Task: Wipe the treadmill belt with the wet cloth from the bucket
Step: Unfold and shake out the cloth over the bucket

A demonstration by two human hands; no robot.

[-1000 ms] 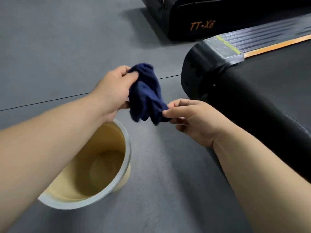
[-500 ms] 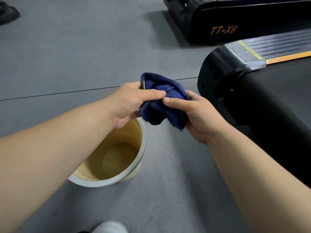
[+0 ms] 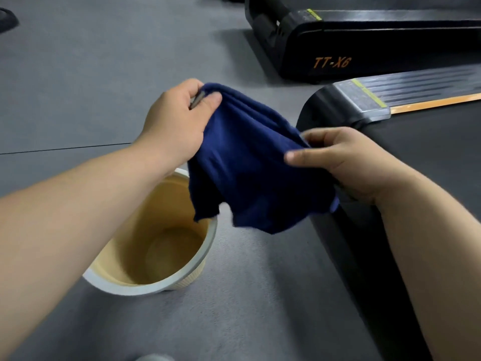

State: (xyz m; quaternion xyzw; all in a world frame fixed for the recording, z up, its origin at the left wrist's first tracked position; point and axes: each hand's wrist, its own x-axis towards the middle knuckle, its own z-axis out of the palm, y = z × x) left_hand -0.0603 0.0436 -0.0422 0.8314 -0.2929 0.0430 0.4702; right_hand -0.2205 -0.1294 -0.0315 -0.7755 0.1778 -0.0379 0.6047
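A dark blue cloth (image 3: pixel 250 173) hangs spread between both hands, above the floor and the right rim of the bucket. My left hand (image 3: pixel 177 123) pinches its upper left corner, where a small grey tag shows. My right hand (image 3: pixel 348 162) grips its right edge. The yellow bucket (image 3: pixel 208 246) with a pale rim stands on the floor below my left forearm. The black treadmill belt (image 3: pixel 437 152) lies at the right, its rear roller end just behind my right hand.
A second black treadmill (image 3: pixel 364 48) marked TT-X6 stands at the back right. A grey ribbed side rail (image 3: pixel 416 87) with an orange strip borders the belt. Grey floor (image 3: pixel 78 74) stretches to the left. A dark shoe (image 3: pixel 6 19) shows at the top left edge.
The cloth was bunched between my hands and is now pulled open. My hands have moved apart, the left up and away, the right toward the treadmill.
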